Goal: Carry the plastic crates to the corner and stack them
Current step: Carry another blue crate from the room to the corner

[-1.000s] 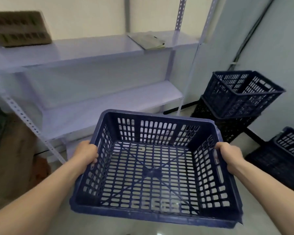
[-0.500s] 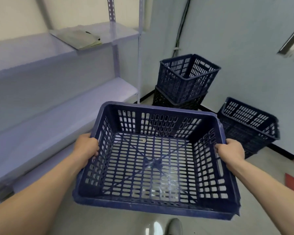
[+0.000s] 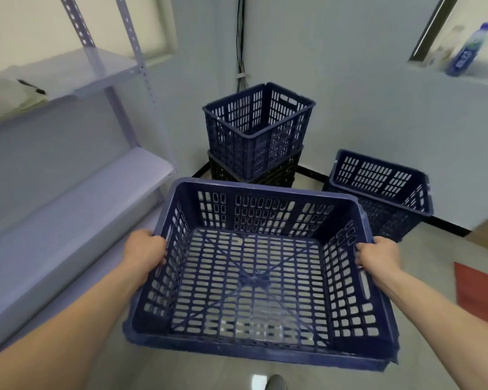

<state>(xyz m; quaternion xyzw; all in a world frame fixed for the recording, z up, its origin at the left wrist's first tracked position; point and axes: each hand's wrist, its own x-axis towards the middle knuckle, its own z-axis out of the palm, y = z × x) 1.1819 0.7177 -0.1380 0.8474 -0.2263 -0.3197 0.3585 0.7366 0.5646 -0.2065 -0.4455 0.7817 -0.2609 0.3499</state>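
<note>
A shallow, dark blue crate with slotted walls and a grid floor crossed by diagonal ribs fills the lower centre of the frame, held off the floor. The left hand grips its left rim and the right hand its right rim. At upper centre, in the room's corner, a stacked blue crate half hides a black crate. The bottle at upper right is blurred.

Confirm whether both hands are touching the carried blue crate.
Touching. The head view shows left hand and right hand gripping opposite side rims of the crate.
</note>
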